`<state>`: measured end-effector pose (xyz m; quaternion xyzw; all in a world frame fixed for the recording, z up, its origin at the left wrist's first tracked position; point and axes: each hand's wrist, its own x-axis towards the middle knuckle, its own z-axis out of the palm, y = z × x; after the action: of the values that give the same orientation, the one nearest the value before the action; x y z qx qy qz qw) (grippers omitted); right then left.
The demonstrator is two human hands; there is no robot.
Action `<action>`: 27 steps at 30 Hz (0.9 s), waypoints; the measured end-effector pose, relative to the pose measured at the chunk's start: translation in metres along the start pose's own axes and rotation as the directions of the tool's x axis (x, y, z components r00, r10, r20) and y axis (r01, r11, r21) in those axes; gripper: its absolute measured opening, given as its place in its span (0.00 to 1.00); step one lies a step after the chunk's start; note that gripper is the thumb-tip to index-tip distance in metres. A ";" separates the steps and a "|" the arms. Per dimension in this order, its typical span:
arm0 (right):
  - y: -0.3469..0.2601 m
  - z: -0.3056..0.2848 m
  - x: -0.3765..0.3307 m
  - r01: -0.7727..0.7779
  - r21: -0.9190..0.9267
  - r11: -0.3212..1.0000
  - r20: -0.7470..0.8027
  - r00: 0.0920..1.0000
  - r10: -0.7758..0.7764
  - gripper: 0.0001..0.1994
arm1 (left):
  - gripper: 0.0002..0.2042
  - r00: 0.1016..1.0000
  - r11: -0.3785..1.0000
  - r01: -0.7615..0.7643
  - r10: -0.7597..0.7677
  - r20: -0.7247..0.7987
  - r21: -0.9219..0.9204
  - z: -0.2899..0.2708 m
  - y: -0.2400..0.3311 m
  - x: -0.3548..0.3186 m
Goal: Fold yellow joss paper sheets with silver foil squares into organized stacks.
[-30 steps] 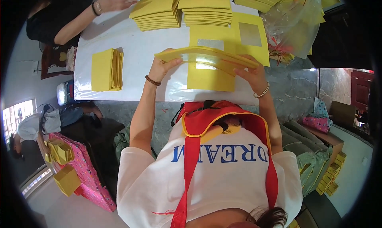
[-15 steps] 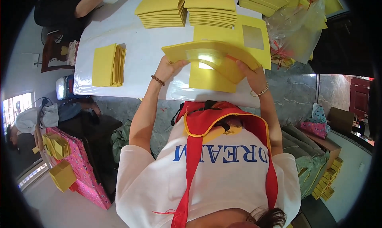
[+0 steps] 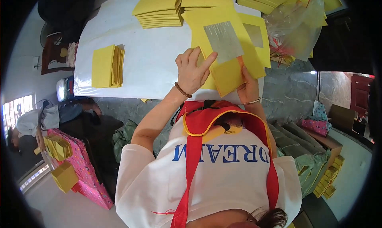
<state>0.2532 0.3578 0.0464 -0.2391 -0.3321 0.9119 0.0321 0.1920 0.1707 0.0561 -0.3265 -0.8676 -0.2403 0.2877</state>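
A yellow paper piece with a clear rectangular window is tilted over the near side of the table. Its lower right edge is pinched in my right hand, thumb on the front face beside a short orange strip. My left hand is at its left edge, thumb stretched out over the yellow face and the other fingers slightly bent, apart from the thumb. Under the held piece lies another windowed yellow sheet, partly covered.
Yellow stacks stand at the table's far side, and a small yellow pile lies at left. More yellow pieces and a clear plastic bag are at the far right. A dark-clothed person is at the far left.
The yellow piece, bent between both hands before, now lies flatter with its window facing up. My left hand has let go and moved right; my right hand has come nearer and lower.
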 end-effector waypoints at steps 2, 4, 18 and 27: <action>0.003 -0.007 -0.004 -0.010 0.008 1.000 -0.023 1.000 0.010 0.16 | 0.29 0.987 0.999 0.037 -0.033 0.160 -0.022 0.004 0.002 0.000; 0.007 -0.011 -0.005 -0.025 0.019 1.000 -0.037 0.999 0.025 0.15 | 0.29 0.947 0.997 0.077 -0.064 0.314 -0.027 0.008 0.002 -0.001; 0.021 -0.017 -0.013 -0.222 0.118 0.968 0.016 0.975 0.222 0.16 | 0.23 0.950 0.990 -0.009 0.053 0.308 -0.142 0.017 -0.014 -0.017; 0.018 -0.045 -0.032 0.233 -0.434 0.870 0.352 0.933 -0.075 0.34 | 0.17 0.942 0.936 0.036 0.086 0.326 -0.350 0.006 -0.030 -0.033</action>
<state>0.3037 0.3637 0.0183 -0.0591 -0.5615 0.8253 -0.0081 0.1896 0.1404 0.0232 -0.4198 -0.8428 -0.3282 0.0759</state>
